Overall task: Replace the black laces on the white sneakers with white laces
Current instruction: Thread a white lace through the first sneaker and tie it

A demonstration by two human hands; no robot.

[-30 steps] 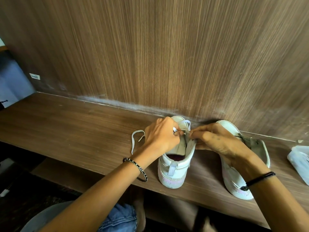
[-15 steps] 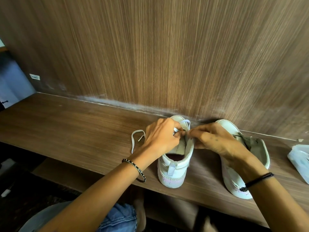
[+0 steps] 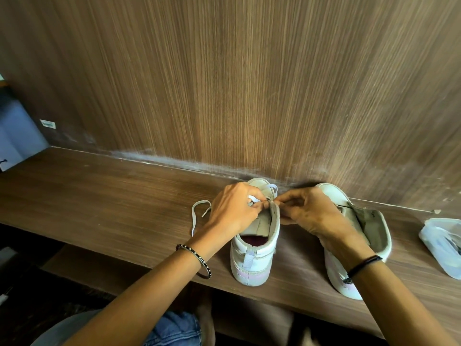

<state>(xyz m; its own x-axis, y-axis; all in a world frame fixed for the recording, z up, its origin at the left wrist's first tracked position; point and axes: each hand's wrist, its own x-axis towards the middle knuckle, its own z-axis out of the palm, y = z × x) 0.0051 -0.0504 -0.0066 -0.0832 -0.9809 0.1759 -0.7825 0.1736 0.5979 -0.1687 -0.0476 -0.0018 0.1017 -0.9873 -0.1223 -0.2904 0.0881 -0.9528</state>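
Wooden ledge (image 3: 99, 196), white sneakers (image 3: 252, 255), wooden wall (image 3: 224, 71) behind

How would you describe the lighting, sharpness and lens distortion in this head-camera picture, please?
Head view: light is brightest on the central wall panel, fading to dark corners; below the shelf lies deep shadow. Head view: the panel's grain fans outward at the sides, wide-lens stretch; the left hand, right hand and the white lace they pinch look sharp.

One white sneaker (image 3: 252, 260) stands heel-near, white lace (image 3: 197, 216) trailing left; second sneaker (image 3: 374, 228) just beside.
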